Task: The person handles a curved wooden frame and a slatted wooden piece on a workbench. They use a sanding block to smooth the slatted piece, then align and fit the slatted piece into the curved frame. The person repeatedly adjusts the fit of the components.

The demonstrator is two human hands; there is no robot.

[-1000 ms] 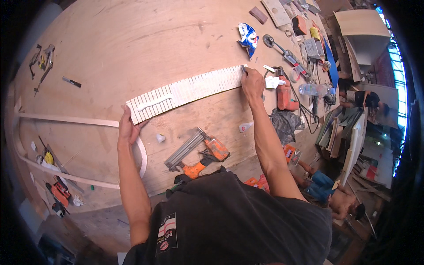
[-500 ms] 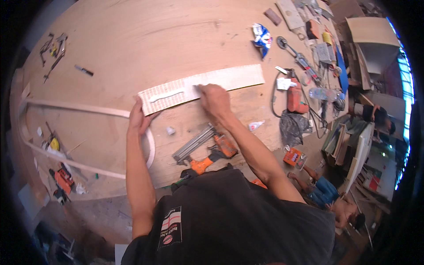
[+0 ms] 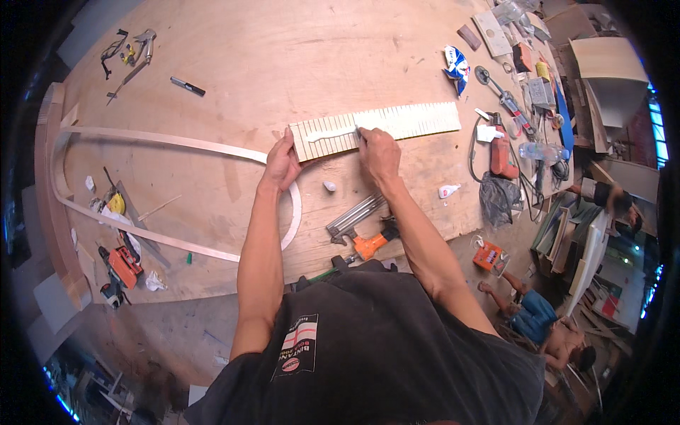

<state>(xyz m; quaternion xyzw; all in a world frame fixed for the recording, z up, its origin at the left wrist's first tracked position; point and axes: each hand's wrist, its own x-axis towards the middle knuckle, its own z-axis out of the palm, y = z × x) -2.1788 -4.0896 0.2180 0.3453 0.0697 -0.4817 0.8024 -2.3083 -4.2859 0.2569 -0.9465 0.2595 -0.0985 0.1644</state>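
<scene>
A pale wooden strip (image 3: 418,122) with many parallel slits across it lies slantwise in front of me. A thick white bead of paste (image 3: 331,133), glue or filler, runs along its left part. My left hand (image 3: 282,164) grips the strip's left end, thumb on top and fingers beneath. Over the strip's middle, my right hand (image 3: 380,152) is closed, pinching a small flat piece at the right end of the bead; most of that piece is hidden by the fingers. Below the hands lies an orange and black nail gun (image 3: 370,244), partly covered by my right forearm.
A long, rounded frame of bent wood (image 3: 170,144) lies at left, passing beside my left hand. Small white bottles (image 3: 448,191) lie near the strip. A red drill (image 3: 503,157), its cable, a black bag (image 3: 500,198) and a clear bottle (image 3: 542,151) crowd the right edge. Another person (image 3: 531,319) sits beyond.
The whole view has shifted, so everything appears farther right and higher. Along the strip, my right hand has slid left, toward my left hand. The left hand keeps its grip.
</scene>
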